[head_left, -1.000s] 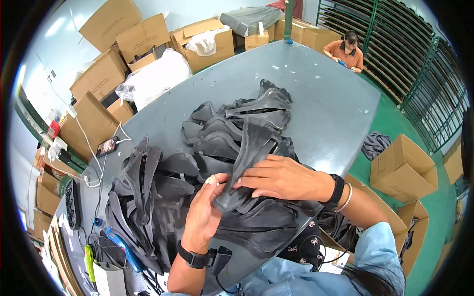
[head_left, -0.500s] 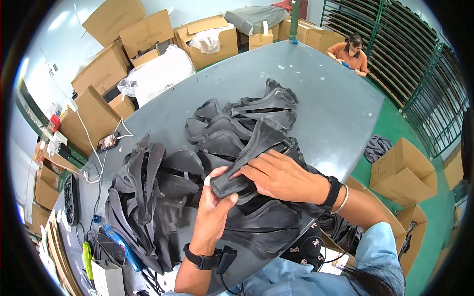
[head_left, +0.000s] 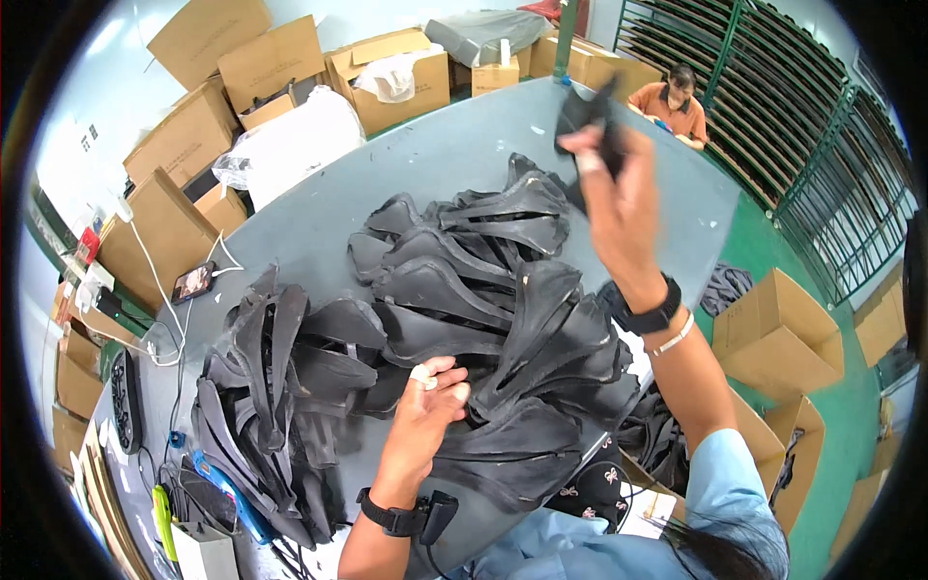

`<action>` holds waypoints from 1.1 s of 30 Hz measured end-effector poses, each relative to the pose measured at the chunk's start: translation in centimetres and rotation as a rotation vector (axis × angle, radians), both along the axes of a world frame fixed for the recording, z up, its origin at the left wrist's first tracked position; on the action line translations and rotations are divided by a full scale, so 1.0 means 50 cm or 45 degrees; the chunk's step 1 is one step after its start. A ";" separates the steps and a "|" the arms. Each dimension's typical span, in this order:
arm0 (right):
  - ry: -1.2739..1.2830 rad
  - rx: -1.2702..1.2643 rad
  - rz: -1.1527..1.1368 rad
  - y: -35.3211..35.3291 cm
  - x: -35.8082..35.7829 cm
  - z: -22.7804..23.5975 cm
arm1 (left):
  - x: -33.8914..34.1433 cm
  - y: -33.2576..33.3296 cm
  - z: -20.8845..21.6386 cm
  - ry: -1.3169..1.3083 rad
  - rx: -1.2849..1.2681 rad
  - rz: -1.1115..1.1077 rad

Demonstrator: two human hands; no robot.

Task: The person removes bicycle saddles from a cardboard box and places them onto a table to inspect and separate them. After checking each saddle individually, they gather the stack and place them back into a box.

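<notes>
My right hand (head_left: 623, 198) is raised over the far right of the table, its fingers closed on a black moulded piece (head_left: 592, 114) shaped like a bicycle saddle cover. Motion blurs both the piece and the fingertips. Low over the near middle is my left hand (head_left: 425, 411), fingers loosely curled and apart, with nothing seen in them; a white wrap circles one finger. Beside and beyond it spreads a heap of similar black saddle covers (head_left: 445, 290), nested and overlapping. Another stack of them (head_left: 266, 387) lies to the left, many on edge.
The grey table (head_left: 677, 208) carries a phone (head_left: 193, 282), white cables, a blue-handled tool (head_left: 232, 493) and a green-handled cutter (head_left: 164, 522) at the left. Open cartons (head_left: 778, 333) stand on the green floor to the right. A co-worker (head_left: 672, 106) is at the far right corner, before tall racks.
The piece that both hands held over the heap has left my left hand. My right hand has swung it away to the far right. My left hand stays near its place, fingers loosened.
</notes>
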State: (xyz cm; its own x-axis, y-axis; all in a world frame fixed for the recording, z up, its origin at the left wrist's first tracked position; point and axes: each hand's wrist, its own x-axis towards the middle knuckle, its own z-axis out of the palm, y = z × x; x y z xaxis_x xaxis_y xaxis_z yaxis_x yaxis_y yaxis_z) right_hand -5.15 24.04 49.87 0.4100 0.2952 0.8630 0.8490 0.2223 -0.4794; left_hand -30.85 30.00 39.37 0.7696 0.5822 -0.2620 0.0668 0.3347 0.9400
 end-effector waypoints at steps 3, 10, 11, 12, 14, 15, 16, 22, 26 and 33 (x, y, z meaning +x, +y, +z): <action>-0.485 -0.441 0.031 0.044 0.027 -0.015 | 0.020 -0.018 -0.006 0.082 0.305 -0.156; -0.432 -1.318 0.804 -0.101 -0.045 -0.077 | 0.027 0.005 -0.050 -0.091 -0.074 -0.114; -0.552 -1.483 0.685 -0.122 -0.054 -0.090 | 0.028 0.003 -0.042 -0.152 -0.155 -0.089; -0.671 -1.641 0.541 -0.136 -0.057 -0.102 | 0.035 0.003 -0.030 -0.218 -0.231 -0.079; -0.623 -1.548 0.501 -0.149 -0.062 -0.130 | 0.042 -0.001 -0.017 -0.237 -0.271 -0.088; -0.592 -1.449 0.471 -0.153 -0.057 -0.138 | 0.047 -0.004 -0.010 -0.262 -0.307 -0.082; -0.592 -1.446 0.462 -0.157 -0.045 -0.141 | 0.051 -0.007 -0.006 -0.265 -0.303 -0.089; -0.092 -1.231 0.761 -0.157 -0.019 -0.141 | 0.054 -0.017 -0.017 -0.264 -0.212 -0.080; 0.660 -0.713 0.350 -0.174 0.030 -0.090 | 0.033 0.006 -0.022 -0.141 0.298 0.271; -0.315 -0.336 -0.156 -0.096 0.085 -0.002 | -0.060 0.106 0.069 -0.273 0.315 0.585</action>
State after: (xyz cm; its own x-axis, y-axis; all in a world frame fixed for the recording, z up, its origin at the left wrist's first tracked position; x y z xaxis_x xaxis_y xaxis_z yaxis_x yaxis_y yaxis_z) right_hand -0.90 19.26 49.77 0.2449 0.4820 0.8413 0.9589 0.0080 -0.2837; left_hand -33.85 35.33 42.84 0.4435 0.8943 0.0593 -0.2351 0.0522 0.9706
